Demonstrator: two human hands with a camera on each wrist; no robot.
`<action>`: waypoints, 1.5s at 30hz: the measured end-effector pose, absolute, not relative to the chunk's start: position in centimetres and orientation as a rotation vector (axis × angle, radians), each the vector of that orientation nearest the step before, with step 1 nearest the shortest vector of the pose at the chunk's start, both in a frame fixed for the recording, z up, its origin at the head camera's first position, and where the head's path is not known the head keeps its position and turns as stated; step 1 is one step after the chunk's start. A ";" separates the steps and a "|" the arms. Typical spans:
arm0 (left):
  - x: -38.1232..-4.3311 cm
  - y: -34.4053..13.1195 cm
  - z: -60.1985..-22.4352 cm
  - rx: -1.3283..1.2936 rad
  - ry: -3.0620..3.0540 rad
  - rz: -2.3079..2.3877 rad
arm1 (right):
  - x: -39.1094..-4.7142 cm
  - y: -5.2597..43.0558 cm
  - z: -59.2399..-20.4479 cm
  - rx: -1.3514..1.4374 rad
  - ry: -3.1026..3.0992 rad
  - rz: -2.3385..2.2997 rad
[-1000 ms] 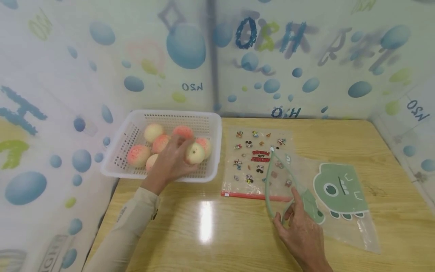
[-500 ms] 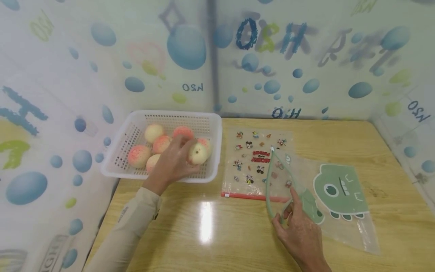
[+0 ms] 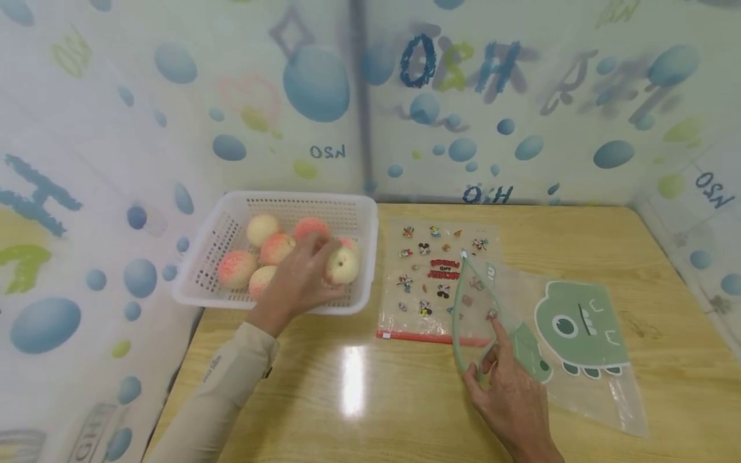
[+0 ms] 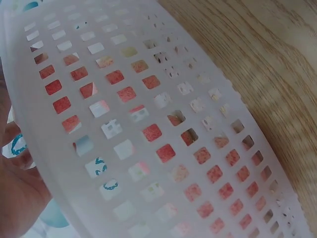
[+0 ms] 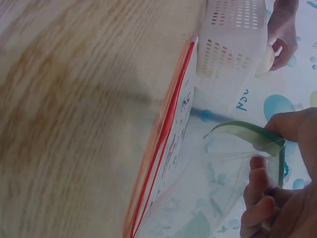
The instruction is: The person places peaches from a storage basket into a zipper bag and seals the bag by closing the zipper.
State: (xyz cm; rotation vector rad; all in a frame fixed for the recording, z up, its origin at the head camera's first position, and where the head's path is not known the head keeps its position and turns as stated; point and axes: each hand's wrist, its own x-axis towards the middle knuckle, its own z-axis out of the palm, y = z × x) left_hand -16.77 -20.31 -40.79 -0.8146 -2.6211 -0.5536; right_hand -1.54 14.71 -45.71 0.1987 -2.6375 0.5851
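Note:
My left hand grips a pale yellow peach at the right side of a white plastic basket. Several red-and-yellow peaches lie in the basket, one partly hidden behind the held peach. Through the basket's holed wall the left wrist view shows red fruit, with part of the hand at the left edge. With thumb and fingers my right hand pinches the green rim of a clear zip bag with a green dinosaur print. The bag's mouth gapes toward the basket.
A second clear bag, with cartoon figures and a red zip edge, lies flat between the basket and the dinosaur bag, which overlaps it. Walls with blue bubble prints border the wooden table behind and at the sides.
My left hand has shifted slightly to the right with the peach, covering more of the peach behind it. The right hand and the bag have hardly moved.

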 end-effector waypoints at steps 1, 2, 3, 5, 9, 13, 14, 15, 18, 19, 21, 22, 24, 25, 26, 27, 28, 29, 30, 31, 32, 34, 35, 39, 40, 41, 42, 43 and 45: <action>-16.7 -20.3 -40.8 -0.815 -2.619 -0.548 | -1.5 14.7 -45.7 0.199 -2.636 0.586; -16.7 -20.2 -40.8 -0.814 -2.620 -0.547 | -1.5 14.7 -45.8 0.198 -2.635 0.586; -16.7 -20.2 -40.8 -0.814 -2.619 -0.548 | -1.5 14.7 -45.8 0.199 -2.633 0.587; -16.6 -20.1 -40.8 -0.816 -2.614 -0.544 | -1.5 14.7 -45.8 0.200 -2.629 0.585; -16.4 -20.0 -40.8 -0.832 -2.597 -0.527 | -1.4 14.7 -45.8 0.205 -2.634 0.592; -16.5 -19.9 -40.9 -0.864 -2.550 -0.478 | -1.4 14.7 -45.8 0.209 -2.651 0.593; -16.5 -19.8 -40.9 -0.870 -2.535 -0.469 | -1.3 14.7 -45.9 0.213 -2.650 0.590; -16.5 -19.8 -40.9 -0.878 -2.521 -0.463 | -1.3 14.7 -45.9 0.219 -2.646 0.589; -16.4 -19.7 -40.8 -0.886 -2.490 -0.456 | -1.2 14.8 -45.9 0.230 -2.640 0.580; -16.3 -19.6 -40.8 -0.887 -2.484 -0.458 | -1.2 14.8 -45.9 0.228 -2.645 0.577; -16.2 -19.5 -40.8 -0.892 -2.474 -0.456 | -1.2 14.7 -45.9 0.223 -2.659 0.563; -16.2 -19.5 -40.8 -0.894 -2.466 -0.453 | -1.2 14.7 -45.8 0.222 -2.666 0.554; -16.1 -19.4 -40.7 -0.901 -2.453 -0.439 | -1.2 14.7 -45.8 0.225 -2.675 0.540; -16.1 -19.4 -40.7 -0.906 -2.444 -0.434 | -1.3 14.7 -45.8 0.234 -2.673 0.533; -16.1 -19.3 -40.6 -0.909 -2.436 -0.425 | -1.4 14.7 -45.8 0.245 -2.668 0.528; -16.1 -19.3 -40.6 -0.912 -2.427 -0.418 | -1.4 14.7 -45.8 0.253 -2.667 0.526; -16.0 -19.2 -40.6 -0.914 -2.420 -0.411 | -1.5 14.7 -45.9 0.261 -2.664 0.527; -16.0 -19.2 -40.5 -0.917 -2.414 -0.405 | -1.5 14.7 -45.9 0.267 -2.663 0.528; -16.0 -19.2 -40.5 -0.918 -2.411 -0.403 | -1.6 14.8 -45.9 0.276 -2.659 0.529; -16.0 -19.2 -40.5 -0.918 -2.403 -0.401 | -1.6 14.8 -45.9 0.283 -2.655 0.532; -16.0 -19.1 -40.4 -0.919 -2.397 -0.404 | -1.7 14.8 -45.9 0.288 -2.651 0.538; -16.0 -19.0 -40.4 -0.921 -2.384 -0.414 | -1.6 14.8 -45.9 0.295 -2.647 0.550; -16.0 -18.9 -40.4 -0.926 -2.377 -0.423 | -1.6 14.8 -45.9 0.299 -2.646 0.558; -16.0 -18.6 -40.5 -0.940 -2.343 -0.448 | -1.3 14.8 -45.8 0.315 -2.649 0.569; -15.9 -18.5 -40.4 -0.943 -2.337 -0.452 | -1.2 14.8 -45.8 0.325 -2.647 0.573; -15.9 -18.4 -40.4 -0.945 -2.333 -0.451 | -1.2 14.9 -45.8 0.339 -2.639 0.575; -15.9 -18.3 -40.4 -0.943 -2.328 -0.447 | -1.1 15.0 -45.9 0.350 -2.630 0.574; -15.9 -18.2 -40.4 -0.940 -2.327 -0.445 | -1.1 15.1 -45.9 0.357 -2.616 0.575; -15.9 -18.1 -40.3 -0.935 -2.326 -0.444 | -1.0 15.3 -45.9 0.346 -2.602 0.575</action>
